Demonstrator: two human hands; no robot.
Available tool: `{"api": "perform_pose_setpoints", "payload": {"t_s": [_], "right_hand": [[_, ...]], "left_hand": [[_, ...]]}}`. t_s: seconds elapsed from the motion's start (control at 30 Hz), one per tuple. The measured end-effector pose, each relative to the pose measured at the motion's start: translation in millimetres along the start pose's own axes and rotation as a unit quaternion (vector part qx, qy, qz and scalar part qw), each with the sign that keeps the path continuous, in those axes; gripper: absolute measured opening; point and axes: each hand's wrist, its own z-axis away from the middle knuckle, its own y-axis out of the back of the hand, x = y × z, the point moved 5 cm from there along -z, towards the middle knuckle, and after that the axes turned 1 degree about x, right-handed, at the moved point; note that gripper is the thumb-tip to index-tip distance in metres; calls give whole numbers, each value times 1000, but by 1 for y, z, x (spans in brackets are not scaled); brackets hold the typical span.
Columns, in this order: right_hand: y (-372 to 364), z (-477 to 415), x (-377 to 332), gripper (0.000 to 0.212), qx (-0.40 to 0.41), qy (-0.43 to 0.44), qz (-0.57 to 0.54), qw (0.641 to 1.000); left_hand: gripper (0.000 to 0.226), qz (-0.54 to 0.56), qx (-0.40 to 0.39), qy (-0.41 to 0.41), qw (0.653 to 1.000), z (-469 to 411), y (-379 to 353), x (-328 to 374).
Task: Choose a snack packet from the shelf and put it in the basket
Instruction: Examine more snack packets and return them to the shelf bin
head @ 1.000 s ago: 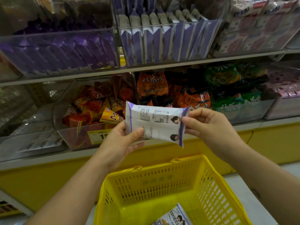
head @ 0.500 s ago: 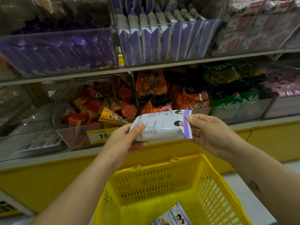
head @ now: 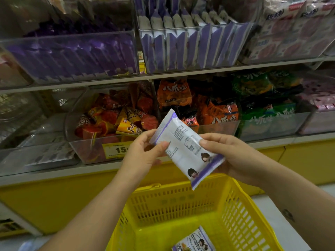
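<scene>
Above the far rim of the basket, the snack packet had swung round since half a second before. Then it lay nearly level between my hands; now it slanted, its top seam toward 11 o'clock and its bottom seam dipping toward 5 o'clock, printed back facing me. My left hand kept a pinching grip on the upper edge, thumb on the face and fingers behind. My right hand gripped the lower half the same way, thumb pressed on the print. I judged the choosing done and the packet headed down, with only the release left.

At 6 o'clock a second packet of the same kind lay on the basket floor. I saw nothing between my packet and the basket's open mouth. At 12 o'clock the shelf carried the clear bin of purple-and-white packets. Lower down sat cone snacks at 10 o'clock and orange packets at 1 o'clock.
</scene>
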Motion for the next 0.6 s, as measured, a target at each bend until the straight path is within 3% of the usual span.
{"api": "perform_pose_setpoints", "payload": {"t_s": [0.13,0.2,0.4,0.6], "right_hand": [[-16,-1,9,37,-79,-40,-67,994],[-21,-3,11,35,-93,-37,-88,991],[-24,-9,14,27,-66,7,-60,996],[-26,-7,13,31,-69,17,-13,997]], "left_hand": [[37,30,62,-16,998,2,-8,-4],[39,29,50,-20,998,4,-16,-4],[88,1,-106,8,994,16,-44,-10],[108,-1,-83,39,996,20,-40,-11]]}}
